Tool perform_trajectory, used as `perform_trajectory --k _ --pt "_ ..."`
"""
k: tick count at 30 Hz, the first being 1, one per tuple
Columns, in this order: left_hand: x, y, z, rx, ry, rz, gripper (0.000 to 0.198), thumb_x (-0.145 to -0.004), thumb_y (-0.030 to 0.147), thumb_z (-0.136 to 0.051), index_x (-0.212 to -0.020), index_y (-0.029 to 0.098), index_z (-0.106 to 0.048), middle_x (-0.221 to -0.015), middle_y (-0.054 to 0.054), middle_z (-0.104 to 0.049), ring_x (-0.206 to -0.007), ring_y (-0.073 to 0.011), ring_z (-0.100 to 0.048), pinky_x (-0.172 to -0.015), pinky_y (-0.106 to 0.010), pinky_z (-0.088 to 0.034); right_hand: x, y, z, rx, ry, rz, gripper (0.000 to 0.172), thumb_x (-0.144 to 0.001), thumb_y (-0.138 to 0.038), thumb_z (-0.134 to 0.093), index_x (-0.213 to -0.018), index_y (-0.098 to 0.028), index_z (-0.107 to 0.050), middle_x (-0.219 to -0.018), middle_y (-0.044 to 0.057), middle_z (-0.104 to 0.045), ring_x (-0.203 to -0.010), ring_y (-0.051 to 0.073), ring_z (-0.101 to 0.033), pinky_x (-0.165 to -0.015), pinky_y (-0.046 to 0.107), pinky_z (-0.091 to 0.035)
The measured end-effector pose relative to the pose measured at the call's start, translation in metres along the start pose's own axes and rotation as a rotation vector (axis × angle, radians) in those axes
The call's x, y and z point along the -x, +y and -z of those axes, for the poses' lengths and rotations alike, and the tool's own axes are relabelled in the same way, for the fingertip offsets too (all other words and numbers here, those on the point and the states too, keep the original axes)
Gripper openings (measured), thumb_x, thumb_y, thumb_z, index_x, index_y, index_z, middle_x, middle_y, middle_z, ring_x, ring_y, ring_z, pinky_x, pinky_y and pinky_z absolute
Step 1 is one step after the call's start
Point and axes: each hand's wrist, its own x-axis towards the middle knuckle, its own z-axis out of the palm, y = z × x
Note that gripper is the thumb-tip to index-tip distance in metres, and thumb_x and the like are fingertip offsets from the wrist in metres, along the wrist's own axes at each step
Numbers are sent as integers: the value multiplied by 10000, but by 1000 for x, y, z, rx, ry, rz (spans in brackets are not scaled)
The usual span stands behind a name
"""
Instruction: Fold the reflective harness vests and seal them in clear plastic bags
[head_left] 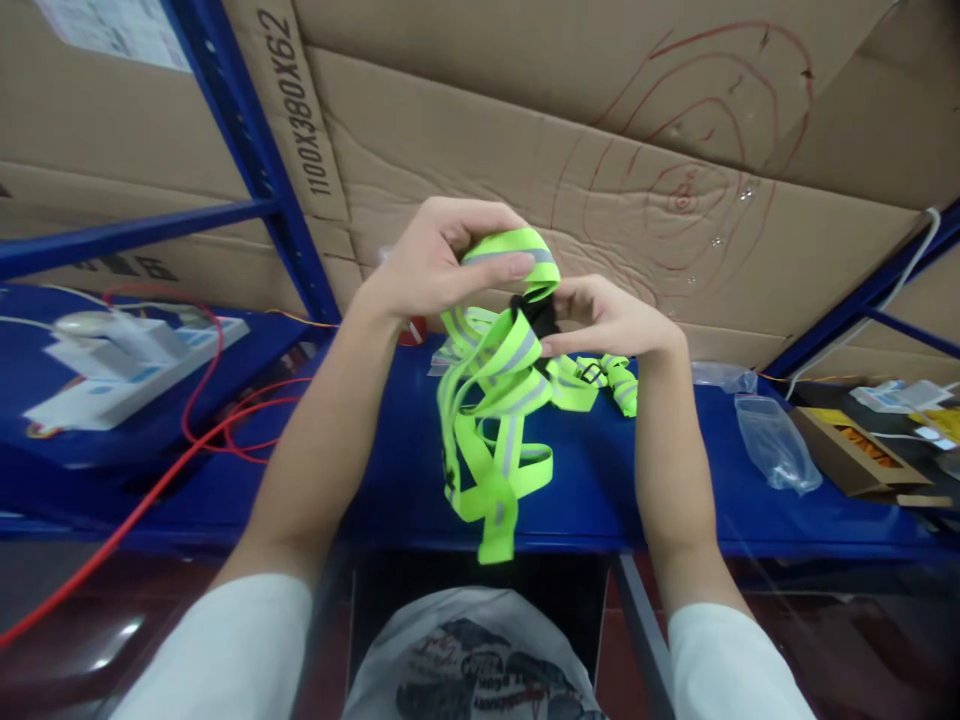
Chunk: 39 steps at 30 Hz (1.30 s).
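Observation:
A bundle of neon yellow-green straps with grey stripes (517,375) hangs in loops above the blue table. My left hand (450,255) is closed round the top loop, its thumb lying across the strap. Lower and to the right, my right hand (607,318) pinches the bundle beside a black piece (541,318), whose shape is partly hidden by the straps and fingers. Behind the bundle, more neon straps with a black buckle (619,385) lie on the table. Loose strap ends dangle toward the table's front edge.
On the blue table (397,490), a white power strip (112,385) and red cables (225,420) are at left. A clear plastic bag (776,445) and an open cardboard box (844,470) lie at right. Cardboard (465,130) and a blue frame post (247,130) stand behind.

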Motion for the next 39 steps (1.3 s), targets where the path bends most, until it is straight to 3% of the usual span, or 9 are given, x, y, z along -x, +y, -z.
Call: perform_trajectory --k 4,9,13,18,22,27,33,37,39 --pt "2 -2 14 -72 59 -90 369 -894 592 -866 -952 230 -833 -884 -24 -813 -741 -168 -647 -696 -354 -528 16 -4 14 -46 -29 -97 476 -847 -572 -901 -1001 -129 -821 -881 56 -809 -810 200 -742 -711 288 -593" --pt "2 -21 36 -390 242 -36 360 -838 579 -913 -904 231 -846 -770 47 -775 -670 -111 -512 -627 -328 -402 46 -12 39 -21 84 -296 452 -827 -592 -921 -935 -176 -781 -613 -21 -701 -483 105 -587 -463 218 -424" --pt "9 -34 58 -487 398 57 418 -754 592 -975 -867 217 -830 -686 71 -686 -657 -91 -421 -635 -324 -347 71 -16 57 97 179 -414 484 -768 -626 -949 -765 -178 -764 -505 -12 -641 -408 100 -523 -413 234 -368" --pt "17 -38 62 -640 188 275 554 -752 699 -922 -676 190 -714 -491 60 -379 -693 -138 -401 -701 -331 -354 85 -21 64 212 442 -319 516 -773 -624 -950 -631 -204 -686 -485 -1 -600 -426 94 -475 -415 267 -313" --pt "13 -29 49 -768 121 375 566 -807 724 -844 -744 177 -714 -525 38 -408 -784 -181 -529 -793 -328 -367 88 -30 60 390 595 -258 544 -795 -600 -946 -593 -231 -602 -486 -17 -523 -481 104 -434 -445 295 -280" --pt "14 -2 52 -924 49 599 796 -826 930 -652 -628 159 -641 -520 32 -309 -655 -131 -419 -687 -322 -279 92 -39 56 550 723 -220 615 -808 -606 -936 -556 -232 -516 -505 -38 -373 -525 106 -323 -482 328 -199" --pt "25 -6 74 -734 234 341 711 -747 863 -822 -599 187 -658 -454 72 -292 -597 -90 -223 -612 -332 -201 91 -37 52 631 828 -131 604 -932 -626 -831 -555 -236 -566 -537 -27 -334 -573 116 -231 -563 384 -127" --pt "28 -18 83 -721 325 172 626 -693 801 -912 -657 218 -686 -488 71 -391 -610 -106 -289 -604 -367 -203 90 -25 57 616 823 -54 526 -901 -589 -877 -604 -270 -584 -549 -16 -358 -628 151 -247 -570 376 -204" --pt "28 -18 85 -731 333 169 562 -711 761 -923 -762 230 -745 -550 64 -480 -653 -122 -339 -630 -370 -231 88 -17 62 553 779 -65 425 -869 -550 -909 -701 -280 -628 -572 -7 -431 -672 177 -371 -589 371 -304"
